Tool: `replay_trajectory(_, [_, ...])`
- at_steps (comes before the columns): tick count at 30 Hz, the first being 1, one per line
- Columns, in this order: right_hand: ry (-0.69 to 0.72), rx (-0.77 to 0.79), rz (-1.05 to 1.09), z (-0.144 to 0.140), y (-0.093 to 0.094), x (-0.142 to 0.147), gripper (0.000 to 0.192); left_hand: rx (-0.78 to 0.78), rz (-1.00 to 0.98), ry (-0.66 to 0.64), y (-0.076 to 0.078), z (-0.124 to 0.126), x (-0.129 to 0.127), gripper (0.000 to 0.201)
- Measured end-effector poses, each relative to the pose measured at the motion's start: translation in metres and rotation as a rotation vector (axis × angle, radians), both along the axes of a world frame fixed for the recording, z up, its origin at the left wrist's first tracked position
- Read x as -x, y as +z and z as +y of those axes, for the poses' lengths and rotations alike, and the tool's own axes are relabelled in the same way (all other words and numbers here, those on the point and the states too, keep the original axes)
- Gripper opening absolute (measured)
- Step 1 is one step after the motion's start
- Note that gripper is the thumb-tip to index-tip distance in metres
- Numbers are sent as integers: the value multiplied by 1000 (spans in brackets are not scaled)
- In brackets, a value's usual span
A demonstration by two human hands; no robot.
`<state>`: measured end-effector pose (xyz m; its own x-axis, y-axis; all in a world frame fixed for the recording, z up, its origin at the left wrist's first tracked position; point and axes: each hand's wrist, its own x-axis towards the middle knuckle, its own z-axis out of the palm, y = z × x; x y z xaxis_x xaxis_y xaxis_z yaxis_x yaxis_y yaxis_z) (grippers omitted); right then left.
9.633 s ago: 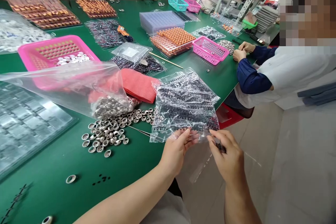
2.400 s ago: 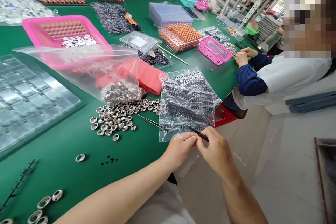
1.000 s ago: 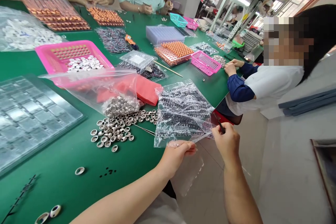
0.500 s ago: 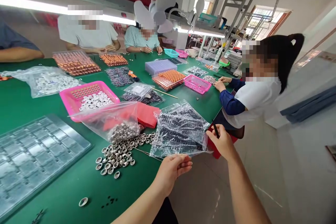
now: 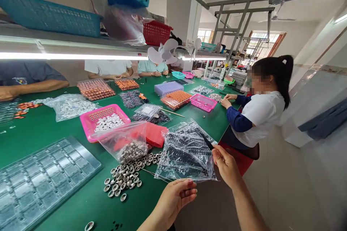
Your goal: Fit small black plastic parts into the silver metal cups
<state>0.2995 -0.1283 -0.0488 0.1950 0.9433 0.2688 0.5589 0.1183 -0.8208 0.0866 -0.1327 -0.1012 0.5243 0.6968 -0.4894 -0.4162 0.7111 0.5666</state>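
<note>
A clear plastic bag of black strip parts (image 5: 187, 149) lies at the near edge of the green table (image 5: 54, 126). My left hand (image 5: 176, 198) pinches the bag's near edge between thumb and fingers. My right hand (image 5: 225, 164) is at the bag's right corner and holds a thin black tool (image 5: 206, 140) that points up and left over the bag. Left of the bag lies a heap of small silver rings (image 5: 123, 180), spilling from a second clear bag (image 5: 124, 140).
A clear compartment tray (image 5: 40, 177) lies at the near left, a pink basket (image 5: 104, 119) behind the rings. A person in white with blue sleeves (image 5: 260, 112) sits on my right. Other people work at the far side among orange trays (image 5: 176, 98) and baskets.
The camera has tilted up, showing shelves and the room. My hands have spread apart along the bag's near edge; the right one has shifted to the bag's right corner with the tool.
</note>
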Motion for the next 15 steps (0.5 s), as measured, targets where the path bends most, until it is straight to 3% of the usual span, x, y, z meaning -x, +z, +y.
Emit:
replay_trajectory(5, [-27, -35, 2, 6, -5, 7, 45, 10, -23, 26, -3, -2, -1, 13])
replay_trajectory(15, [72, -28, 303, 19, -22, 0, 58, 10, -55, 18, -5, -3, 3, 16])
